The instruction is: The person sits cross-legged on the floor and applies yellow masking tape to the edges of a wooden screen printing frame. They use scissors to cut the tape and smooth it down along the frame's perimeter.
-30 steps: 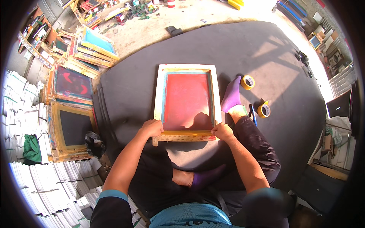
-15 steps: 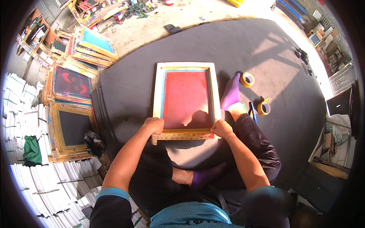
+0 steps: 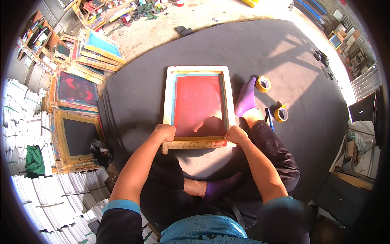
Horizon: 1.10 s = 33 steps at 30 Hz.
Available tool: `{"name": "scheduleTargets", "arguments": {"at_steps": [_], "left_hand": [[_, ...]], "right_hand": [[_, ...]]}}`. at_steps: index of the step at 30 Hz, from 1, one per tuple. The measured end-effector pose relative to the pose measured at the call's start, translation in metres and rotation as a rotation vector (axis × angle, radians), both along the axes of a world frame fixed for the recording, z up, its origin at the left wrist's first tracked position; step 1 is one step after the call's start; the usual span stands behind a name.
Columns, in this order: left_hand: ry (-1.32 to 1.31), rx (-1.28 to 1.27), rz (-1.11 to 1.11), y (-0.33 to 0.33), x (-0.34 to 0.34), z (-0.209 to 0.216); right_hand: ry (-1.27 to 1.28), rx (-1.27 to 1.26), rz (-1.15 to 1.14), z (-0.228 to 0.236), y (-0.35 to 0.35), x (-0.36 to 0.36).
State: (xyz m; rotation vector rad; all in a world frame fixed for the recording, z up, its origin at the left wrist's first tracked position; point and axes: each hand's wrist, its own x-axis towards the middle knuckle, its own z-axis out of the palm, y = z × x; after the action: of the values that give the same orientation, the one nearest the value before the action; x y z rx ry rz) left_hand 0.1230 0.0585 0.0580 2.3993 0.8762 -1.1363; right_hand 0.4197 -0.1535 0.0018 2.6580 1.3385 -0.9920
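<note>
Gripping wood frame point(image 3: 168, 93) w/ red mesh point(image 3: 199, 101) by both near corners: L hand point(image 3: 165, 132) at near-L, R hand point(image 3: 236, 136) at near-R, w/ fingers point(image 3: 172, 133) of both curled tight on the wood. Over blk mat point(image 3: 138, 89); can't tell re: contact under frame's near edge. Just R of frame: purple-socked foot point(image 3: 246, 97). Farther R of frame: 2 yellow tape rolls point(image 3: 258, 84), plus slim blue item point(image 3: 271, 123), too small to ID. Well L of frame: stacked screens point(image 3: 79, 136), wht paper bundles point(image 3: 24, 110) & green cloth point(image 3: 34, 159).
</note>
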Motion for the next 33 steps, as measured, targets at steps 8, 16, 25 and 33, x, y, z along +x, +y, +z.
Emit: {"name": "scheduleTargets", "arguments": {"at_steps": [8,16,25,33], "left_hand": [[0.035,0.001,-0.009,-0.005,0.000,0.008],[0.044,0.024,-0.032,-0.008,0.002,0.010],[-0.022,0.061,-0.087,-0.013,-0.011,0.009],[-0.599,0.065,0.095,-0.013,-0.045,0.017]], "right_hand": [[0.012,-0.039,-0.003,-0.008,0.004,0.004],[-0.004,-0.108,-0.006,-0.004,0.006,0.004],[0.188,-0.088,-0.018,0.066,0.002,0.006],[-0.067,0.443,0.423,0.066,-0.029,-0.007]]}}
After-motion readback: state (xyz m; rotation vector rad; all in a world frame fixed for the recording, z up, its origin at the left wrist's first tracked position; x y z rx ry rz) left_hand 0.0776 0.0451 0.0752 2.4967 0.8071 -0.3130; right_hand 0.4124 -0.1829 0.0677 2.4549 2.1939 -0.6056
